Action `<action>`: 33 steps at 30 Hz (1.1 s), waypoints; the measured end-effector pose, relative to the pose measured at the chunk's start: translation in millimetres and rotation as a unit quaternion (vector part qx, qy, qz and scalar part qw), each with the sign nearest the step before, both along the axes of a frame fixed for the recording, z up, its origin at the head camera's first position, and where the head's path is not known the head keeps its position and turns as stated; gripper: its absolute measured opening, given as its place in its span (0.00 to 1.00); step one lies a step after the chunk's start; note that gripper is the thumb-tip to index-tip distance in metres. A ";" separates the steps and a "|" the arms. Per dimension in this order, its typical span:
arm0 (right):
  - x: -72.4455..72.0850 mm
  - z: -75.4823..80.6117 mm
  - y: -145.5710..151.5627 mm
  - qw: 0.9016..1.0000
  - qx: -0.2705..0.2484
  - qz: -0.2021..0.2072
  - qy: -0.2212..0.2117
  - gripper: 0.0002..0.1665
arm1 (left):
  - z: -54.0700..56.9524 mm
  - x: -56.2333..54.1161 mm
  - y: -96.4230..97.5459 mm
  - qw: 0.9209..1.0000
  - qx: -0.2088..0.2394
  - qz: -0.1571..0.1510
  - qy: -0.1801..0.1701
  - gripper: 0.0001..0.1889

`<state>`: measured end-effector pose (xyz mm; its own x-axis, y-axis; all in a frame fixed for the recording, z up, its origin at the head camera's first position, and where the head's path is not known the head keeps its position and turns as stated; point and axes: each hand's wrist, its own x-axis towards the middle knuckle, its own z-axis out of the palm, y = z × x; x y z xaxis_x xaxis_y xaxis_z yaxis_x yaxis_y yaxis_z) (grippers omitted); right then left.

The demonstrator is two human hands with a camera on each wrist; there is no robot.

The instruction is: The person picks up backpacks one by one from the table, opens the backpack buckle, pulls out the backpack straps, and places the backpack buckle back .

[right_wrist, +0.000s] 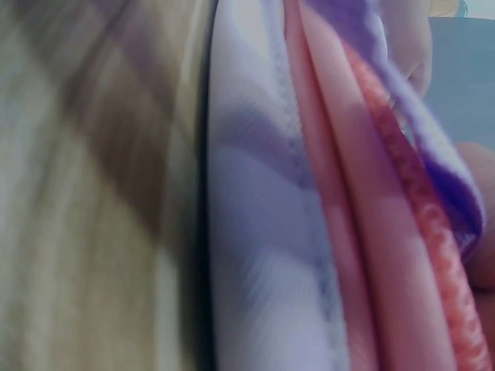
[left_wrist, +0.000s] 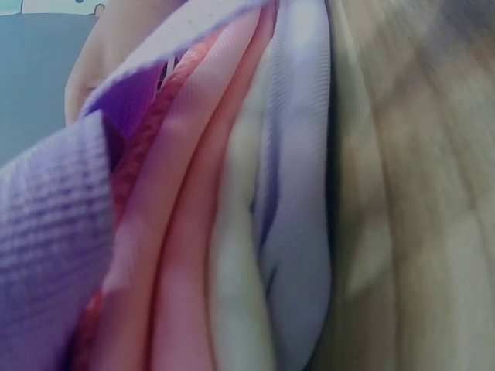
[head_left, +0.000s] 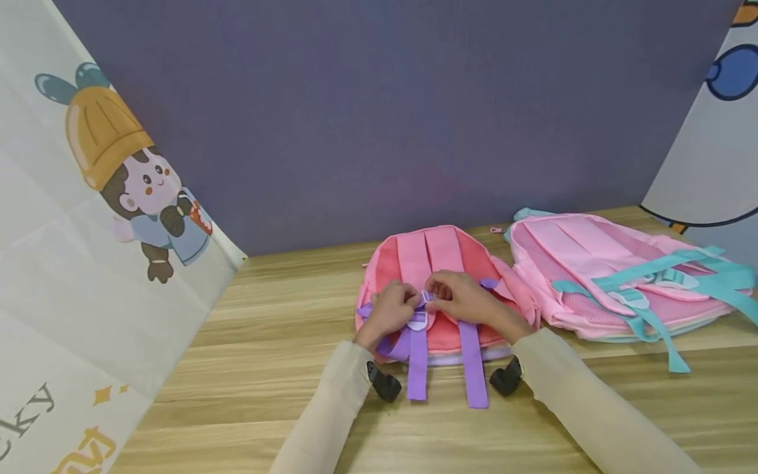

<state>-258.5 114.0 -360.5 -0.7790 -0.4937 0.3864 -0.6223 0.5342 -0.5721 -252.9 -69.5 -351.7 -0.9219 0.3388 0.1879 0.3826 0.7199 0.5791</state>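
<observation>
A small pink backpack (head_left: 385, 264) lies with its shoulder straps up on the wooden table. Both hands meet over its middle. My left hand (head_left: 389, 309) pinches a purple webbing strap (left_wrist: 54, 239) beside a white strap buckle (head_left: 427, 297). From the other side, my right hand (head_left: 464, 297) holds that buckle between thumb and fingers. Another white buckle (head_left: 417, 322) lies just below, and two purple strap ends (head_left: 474, 372) hang over the bag's front edge onto the table. In the right wrist view, purple webbing (right_wrist: 445, 154) arches over the bag's layered edge.
To the right lies a second, lighter pink backpack (head_left: 568, 243) with teal straps (head_left: 654, 322), its side against the first. A dark panel (head_left: 379, 131) rises behind the table (head_left: 266, 368). A printed white sheet (head_left: 59, 263) stands at the left.
</observation>
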 end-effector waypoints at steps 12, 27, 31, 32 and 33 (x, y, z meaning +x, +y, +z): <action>1.8 1.4 -1.4 1.000 0.002 -0.004 -0.009 0.12 | -0.9 -1.4 -0.5 1.000 0.003 0.008 0.002 0.08; 0.4 0.7 -1.8 1.000 -0.003 -0.009 -0.003 0.12 | -3.7 -1.1 3.2 1.000 0.028 0.005 0.012 0.08; 0.3 0.7 -2.0 1.000 -0.004 -0.010 -0.002 0.12 | -4.6 -1.4 3.8 0.999 0.032 0.005 0.011 0.08; 0.5 0.8 -2.1 1.000 -0.004 -0.011 -0.004 0.13 | -4.9 -1.5 3.8 0.999 0.033 0.006 0.011 0.08; 0.6 1.0 -2.3 1.000 -0.006 -0.012 -0.005 0.13 | -5.1 -1.6 3.7 0.999 0.034 0.007 0.011 0.08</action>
